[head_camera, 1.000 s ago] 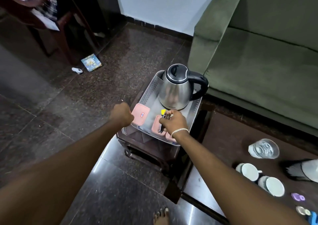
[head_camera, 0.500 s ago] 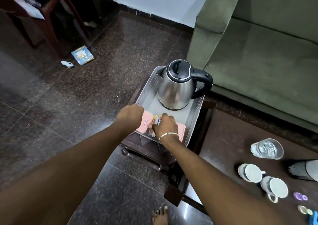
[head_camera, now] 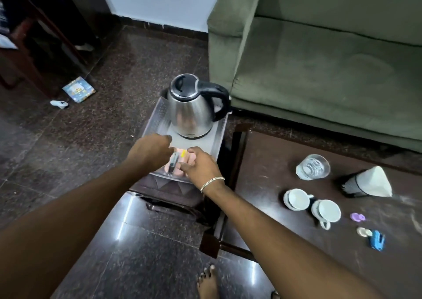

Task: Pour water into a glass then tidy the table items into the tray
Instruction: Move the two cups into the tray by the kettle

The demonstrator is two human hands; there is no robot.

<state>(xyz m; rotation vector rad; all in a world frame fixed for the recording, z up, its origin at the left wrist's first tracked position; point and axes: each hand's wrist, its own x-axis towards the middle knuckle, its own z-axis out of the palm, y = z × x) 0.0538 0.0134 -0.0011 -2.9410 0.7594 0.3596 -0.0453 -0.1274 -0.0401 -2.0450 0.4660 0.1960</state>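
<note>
Your left hand [head_camera: 151,151] and right hand [head_camera: 201,165] sit close together over the near end of the tray [head_camera: 157,120], knuckles up. Between them lies a small dark item with a yellow tip [head_camera: 177,158] on pink pads [head_camera: 180,167]; motion blur hides the fingertips, so you cannot tell whether either hand is gripping anything. A bracelet [head_camera: 211,183] circles your right wrist. The steel kettle [head_camera: 194,109] stands upright at the tray's far end. Well to the right of the tray, on the dark table [head_camera: 274,161], the glass of water [head_camera: 312,167] stands, with two white cups [head_camera: 311,205] nearer you and a white cone [head_camera: 367,183] beside the glass.
</note>
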